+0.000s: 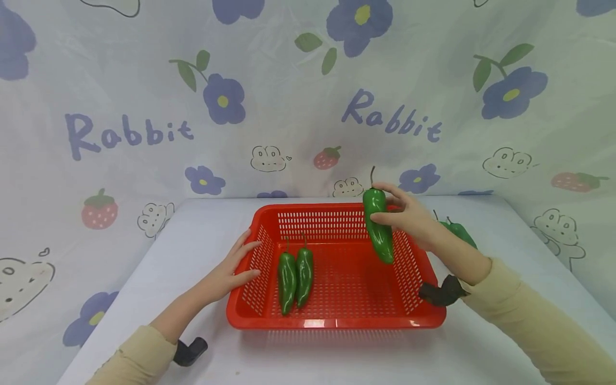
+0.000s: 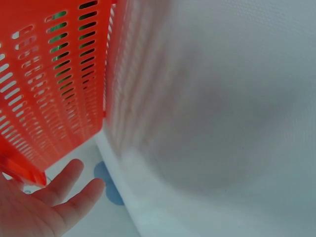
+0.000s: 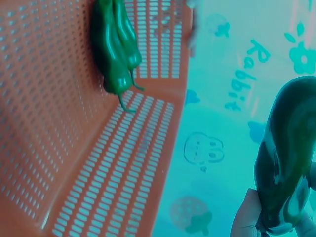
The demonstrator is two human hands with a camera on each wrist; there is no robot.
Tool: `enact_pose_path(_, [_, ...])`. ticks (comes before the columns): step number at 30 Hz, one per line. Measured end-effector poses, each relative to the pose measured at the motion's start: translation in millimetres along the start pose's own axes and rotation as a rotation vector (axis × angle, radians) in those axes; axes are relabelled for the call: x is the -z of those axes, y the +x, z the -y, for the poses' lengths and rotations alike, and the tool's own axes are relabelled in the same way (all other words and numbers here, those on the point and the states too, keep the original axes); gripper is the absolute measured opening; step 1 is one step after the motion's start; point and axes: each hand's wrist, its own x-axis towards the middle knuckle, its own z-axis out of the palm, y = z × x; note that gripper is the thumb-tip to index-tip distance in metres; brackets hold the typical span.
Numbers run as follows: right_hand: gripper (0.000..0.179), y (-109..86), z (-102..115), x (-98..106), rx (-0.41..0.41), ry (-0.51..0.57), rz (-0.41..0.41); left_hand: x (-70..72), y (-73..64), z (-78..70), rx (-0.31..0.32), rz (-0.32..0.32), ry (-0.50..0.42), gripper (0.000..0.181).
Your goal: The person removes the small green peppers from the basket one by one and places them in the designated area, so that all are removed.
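Note:
My right hand (image 1: 409, 214) pinches a long green chili pepper (image 1: 377, 224) between thumb and fingers, stem up. It hangs over the right side of a red perforated basket (image 1: 337, 323). In the right wrist view the held pepper (image 3: 286, 153) shows large at the right, with a fingertip and thumb beside it. Two more green peppers (image 1: 287, 282) (image 1: 305, 275) lie side by side on the basket floor toward the left. At the basket's left rim rests my left hand (image 1: 223, 275), fingers fairly straight and spread; the left wrist view shows two fingers beside the outer wall.
More green peppers (image 1: 459, 231) lie on the white table (image 1: 192, 235) right of the basket, partly hidden by the right forearm. Behind the table hangs a printed cloth (image 1: 289, 123) with flowers and rabbits. Black wrist mounts (image 1: 443, 291) (image 1: 190, 351) sit at both sleeves.

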Motion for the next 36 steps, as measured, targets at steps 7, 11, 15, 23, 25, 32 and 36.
enact_pose_path(7, [0.069, -10.5, -3, 22, -0.011, -0.060, -0.053, 0.2, 0.5, 0.6, 0.003, -0.001, 0.004, 0.063])
enact_pose_path(11, [0.071, -14.5, -11, 36, -0.009, -0.090, -0.074, 0.0, 0.4, 0.4, 0.002, -0.001, 0.000, 0.063])
enact_pose_path(15, [0.071, -19.7, -17, 49, -0.018, -0.139, -0.103, -0.2, 0.4, -0.1, 0.005, -0.001, 0.001, 0.064])
enact_pose_path(23, [0.072, -28.2, -28, 74, -0.047, -0.207, -0.157, -0.2, 0.5, -0.2, 0.001, -0.001, 0.000, 0.065])
enact_pose_path(25, [0.073, -28.5, -32, 80, -0.058, -0.235, -0.171, -0.1, 0.5, -0.1, -0.001, 0.000, 0.000, 0.064])
enact_pose_path(32, [0.076, -24.5, -51, 104, -0.095, -0.303, -0.194, -0.1, 0.2, -0.1, -0.003, 0.001, -0.002, 0.064])
enact_pose_path(36, [0.077, -20.7, -63, 116, -0.122, -0.288, -0.196, -0.2, 0.3, -0.2, 0.000, -0.001, 0.002, 0.064])
